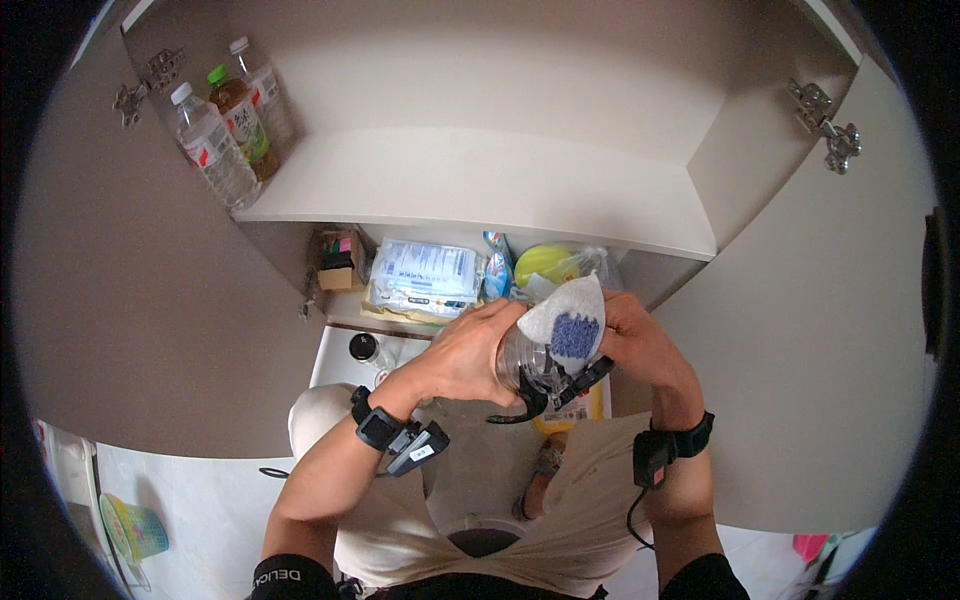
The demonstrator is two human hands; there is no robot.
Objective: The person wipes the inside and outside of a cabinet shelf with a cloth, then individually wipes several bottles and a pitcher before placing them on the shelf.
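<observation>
My left hand (pixel 469 352) is wrapped around a clear container (pixel 521 360) with black parts at its lower end. Just right of it, my right hand (pixel 634 330) grips the edge of a white knitted cloth item (pixel 574 319) with a blue patch, perhaps a sock or glove. The cloth covers part of the container, and my right fingertips are partly hidden behind it. Black straps with small devices sit on both wrists. Beyond my hands, on the lower shelf, lie a white and blue plastic pack (pixel 427 270) and a green round thing (pixel 547 264) in clear plastic.
Cabinet doors (pixel 150 300) stand wide on both sides. Several bottles (pixel 217 154) lean on the upper shelf (pixel 480 176) at left. A small cardboard box (pixel 341 277) is on the lower shelf. A black-lidded jar (pixel 365 347) stands near my left forearm. A basket (pixel 135 529) is on the floor.
</observation>
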